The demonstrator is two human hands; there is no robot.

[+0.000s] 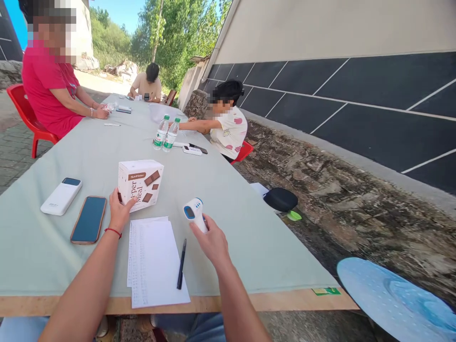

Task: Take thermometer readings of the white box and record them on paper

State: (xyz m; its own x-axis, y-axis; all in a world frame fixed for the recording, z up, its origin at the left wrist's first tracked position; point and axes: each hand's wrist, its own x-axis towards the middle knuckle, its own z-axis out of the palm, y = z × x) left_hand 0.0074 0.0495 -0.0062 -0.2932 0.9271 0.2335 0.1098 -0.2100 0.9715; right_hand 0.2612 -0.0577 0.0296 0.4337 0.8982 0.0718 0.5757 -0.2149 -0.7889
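Note:
My left hand [120,209] is closed on the lower left corner of a white carton [140,183] with brown chocolate-bar pictures; its base is at or just above the tabletop. In my right hand [213,238] is a white and blue infrared thermometer [194,213], gripped by its handle, with its small screen facing me. Between my forearms lie white paper sheets [153,266], the left edge showing handwriting. A black pen [181,266] rests across the right side of the sheets. Left of my left hand lies a smartphone [89,219], beside a white power bank [61,196].
Two water bottles [166,133] stand farther up the cloth-covered table [228,190]. Near them lies a white device [191,150]. Three other people sit around the table. Off the right edge are a black case [281,199] and a blue patterned round object [395,299].

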